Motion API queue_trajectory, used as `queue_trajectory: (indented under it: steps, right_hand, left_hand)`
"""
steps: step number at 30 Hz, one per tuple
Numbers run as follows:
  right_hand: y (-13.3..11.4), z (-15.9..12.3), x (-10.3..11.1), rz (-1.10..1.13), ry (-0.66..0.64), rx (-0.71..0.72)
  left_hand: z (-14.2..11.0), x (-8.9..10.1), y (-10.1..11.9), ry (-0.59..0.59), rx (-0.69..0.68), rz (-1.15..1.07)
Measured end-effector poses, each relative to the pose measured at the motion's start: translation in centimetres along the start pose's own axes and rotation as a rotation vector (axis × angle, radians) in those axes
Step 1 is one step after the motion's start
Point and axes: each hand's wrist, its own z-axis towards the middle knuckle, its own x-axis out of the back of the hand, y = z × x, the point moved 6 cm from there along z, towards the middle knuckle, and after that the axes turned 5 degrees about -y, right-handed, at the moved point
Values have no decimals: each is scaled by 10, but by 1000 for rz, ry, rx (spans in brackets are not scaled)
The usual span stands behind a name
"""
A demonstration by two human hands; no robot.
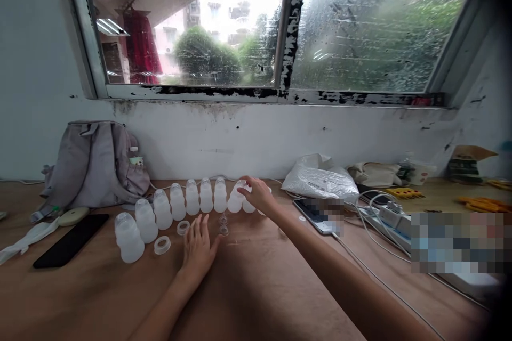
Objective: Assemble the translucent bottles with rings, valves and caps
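Note:
A curved row of several frosted white baby bottles [129,240] stands upright on the table, topped with clear caps. My right hand [258,194] reaches to the row's right end. Its thumb and fingers close around the top of a bottle [235,202], partly hiding it and its neighbours. My left hand [200,245] rests palm down on the tabletop, fingers stretched out, holding nothing. Just beyond its fingertips lies a white ring [183,228], and another ring [162,245] is farther left. Small clear pieces [223,230], perhaps silicone teats, sit beside my left thumb.
On the left are a grey backpack [92,165], a black phone [71,241] and a white strap. To the right, a phone [316,216] trails a charging cable near a plastic bag [320,178] and a power strip [460,274]. A wall with a window rises behind.

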Motion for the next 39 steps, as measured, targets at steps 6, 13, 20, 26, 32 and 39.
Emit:
queue_trajectory:
  steps: [6,13,20,26,32,39]
  right_hand:
    - [1,23,-37,-180,-107,-63]
    - [7,30,-41,-190,-114,-95]
    - [-19,-32,-49,-81,126,69]
    - [-23,-84,-103,-139,-142,2]
    - [-21,-100,-88,-54,-173,55]
    - [-25,-126,-74,103,-183,110]
  left_hand:
    - [4,3,-29,-32,124,238]
    - [7,9,-42,-117,155,280]
    - [5,9,-21,-247,72,120]
    - [5,10,-14,-278,25,-67]
    - [1,25,10,-93,-215,-253]
    - [-11,21,35,-123,-369,-287]
